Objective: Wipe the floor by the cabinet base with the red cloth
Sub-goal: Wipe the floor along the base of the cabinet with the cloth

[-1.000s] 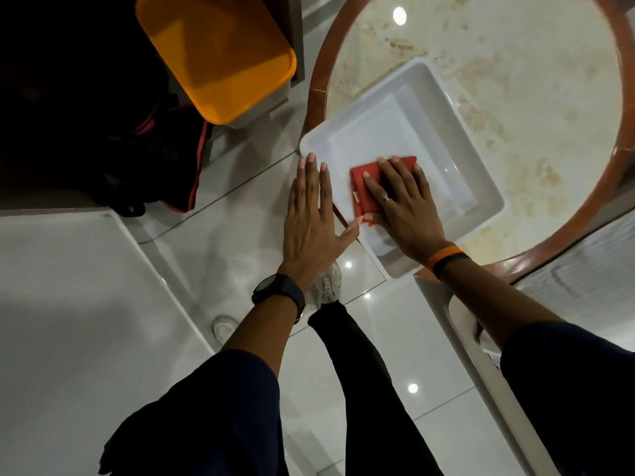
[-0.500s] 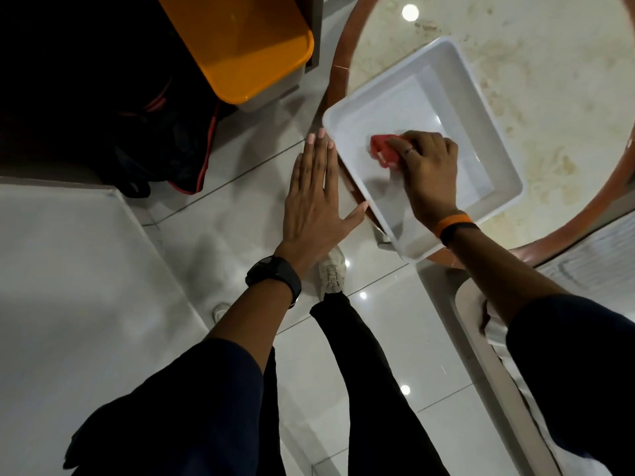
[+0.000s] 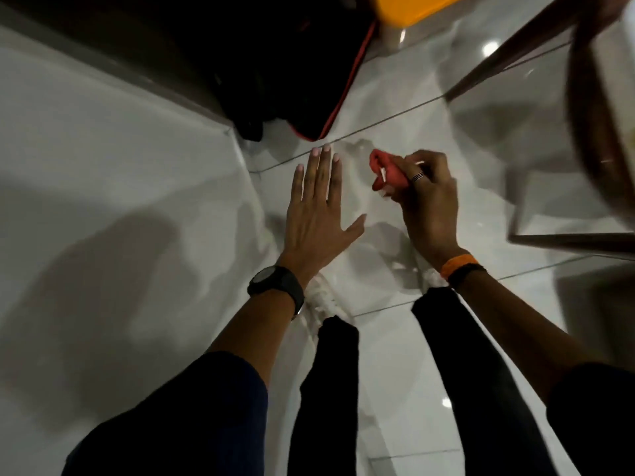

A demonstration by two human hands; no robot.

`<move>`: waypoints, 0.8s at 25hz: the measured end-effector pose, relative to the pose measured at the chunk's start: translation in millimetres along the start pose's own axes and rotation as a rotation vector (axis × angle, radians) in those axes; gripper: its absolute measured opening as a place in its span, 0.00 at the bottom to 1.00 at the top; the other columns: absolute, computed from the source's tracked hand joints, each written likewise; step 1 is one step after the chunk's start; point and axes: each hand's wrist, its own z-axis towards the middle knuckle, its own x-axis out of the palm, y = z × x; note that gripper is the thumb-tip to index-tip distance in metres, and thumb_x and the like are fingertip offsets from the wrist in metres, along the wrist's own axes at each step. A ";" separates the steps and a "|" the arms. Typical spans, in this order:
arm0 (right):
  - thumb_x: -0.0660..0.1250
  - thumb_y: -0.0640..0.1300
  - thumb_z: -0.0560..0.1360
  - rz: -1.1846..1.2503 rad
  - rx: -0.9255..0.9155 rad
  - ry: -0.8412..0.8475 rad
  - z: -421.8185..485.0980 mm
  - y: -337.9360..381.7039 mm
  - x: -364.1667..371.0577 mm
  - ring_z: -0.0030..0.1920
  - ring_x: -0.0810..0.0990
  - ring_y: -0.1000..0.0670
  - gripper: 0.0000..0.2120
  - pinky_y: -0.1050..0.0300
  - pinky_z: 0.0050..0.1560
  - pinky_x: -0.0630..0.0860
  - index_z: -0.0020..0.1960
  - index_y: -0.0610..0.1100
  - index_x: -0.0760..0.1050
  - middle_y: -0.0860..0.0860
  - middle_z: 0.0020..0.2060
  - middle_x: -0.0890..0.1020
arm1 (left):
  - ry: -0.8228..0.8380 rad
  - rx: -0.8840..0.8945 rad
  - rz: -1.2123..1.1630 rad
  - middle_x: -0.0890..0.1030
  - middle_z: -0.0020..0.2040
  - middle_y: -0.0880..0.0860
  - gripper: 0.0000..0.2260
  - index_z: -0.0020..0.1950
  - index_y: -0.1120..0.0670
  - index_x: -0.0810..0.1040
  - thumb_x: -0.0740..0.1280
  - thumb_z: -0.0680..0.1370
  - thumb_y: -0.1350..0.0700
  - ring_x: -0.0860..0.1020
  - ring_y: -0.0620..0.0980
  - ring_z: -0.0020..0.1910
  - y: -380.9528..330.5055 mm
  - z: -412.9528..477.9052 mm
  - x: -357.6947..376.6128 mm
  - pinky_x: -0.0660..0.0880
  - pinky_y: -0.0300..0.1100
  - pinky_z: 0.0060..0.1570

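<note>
The red cloth (image 3: 388, 170) is bunched up in my right hand (image 3: 427, 204), which is shut on it and held above the glossy white tiled floor (image 3: 395, 132). Part of the cloth sticks out past my fingers to the left. My left hand (image 3: 318, 214) is flat and open beside it, fingers spread, holding nothing. The white cabinet (image 3: 113, 173) fills the left side; its corner and base edge (image 3: 240, 156) lie just left of my left hand.
A black bag with red trim (image 3: 295, 67) lies on the floor by the cabinet's far end. An orange-lidded bin (image 3: 412, 8) stands behind it. The round table's wooden rim and legs (image 3: 591, 108) are at the right. My legs and white shoes (image 3: 321, 300) are below my hands.
My right hand closed on the red cloth in the white tray and lifted it off the table. The view swung down to the floor beside the cabinet. My left hand stayed open.
</note>
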 end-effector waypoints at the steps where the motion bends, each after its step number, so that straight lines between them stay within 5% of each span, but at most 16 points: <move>1: 0.71 0.40 0.80 0.079 0.079 0.099 -6.4 -12.4 44.6 0.52 0.85 0.43 0.17 0.59 0.48 0.85 0.68 0.38 0.78 0.47 0.60 0.79 | 0.085 -0.014 0.045 0.48 0.85 0.62 0.47 0.86 0.62 0.49 0.57 0.80 0.30 0.49 0.60 0.86 24.4 -10.9 30.1 0.51 0.59 0.83; 3: 0.71 0.41 0.81 0.132 0.195 0.287 -24.1 -39.1 133.9 0.53 0.85 0.43 0.18 0.63 0.48 0.84 0.69 0.38 0.77 0.48 0.60 0.77 | 0.271 -0.032 0.135 0.44 0.86 0.61 0.48 0.86 0.62 0.44 0.59 0.80 0.31 0.45 0.59 0.86 73.5 -29.8 89.3 0.46 0.58 0.84; 6: 0.72 0.44 0.80 0.157 0.295 0.483 -51.1 -64.7 256.2 0.56 0.83 0.40 0.20 0.47 0.56 0.84 0.70 0.43 0.77 0.43 0.61 0.76 | 0.495 -0.045 0.310 0.42 0.85 0.62 0.49 0.85 0.63 0.41 0.57 0.81 0.30 0.42 0.59 0.86 132.0 -41.4 155.4 0.44 0.58 0.84; 11: 0.70 0.42 0.80 0.417 0.584 0.522 -77.5 -72.7 390.3 0.58 0.81 0.48 0.19 0.68 0.53 0.74 0.71 0.43 0.77 0.43 0.61 0.84 | 0.745 -0.010 0.635 0.45 0.85 0.65 0.47 0.85 0.64 0.43 0.52 0.82 0.30 0.45 0.61 0.86 171.3 -22.2 218.2 0.41 0.59 0.83; 15: 0.63 0.50 0.85 0.650 0.778 0.536 -68.7 -63.3 448.4 0.72 0.75 0.41 0.25 0.41 0.76 0.71 0.80 0.45 0.64 0.43 0.75 0.74 | 0.782 -0.006 0.701 0.46 0.85 0.65 0.48 0.86 0.63 0.45 0.52 0.81 0.28 0.45 0.62 0.86 176.2 19.5 234.3 0.40 0.59 0.83; 20: 0.48 0.60 0.85 0.669 0.614 0.714 -10.4 -30.1 486.5 0.82 0.61 0.40 0.30 0.35 0.83 0.51 0.83 0.47 0.57 0.43 0.82 0.63 | 0.877 -0.017 0.816 0.45 0.85 0.64 0.49 0.86 0.61 0.44 0.51 0.80 0.26 0.44 0.61 0.86 187.4 50.0 236.1 0.38 0.59 0.83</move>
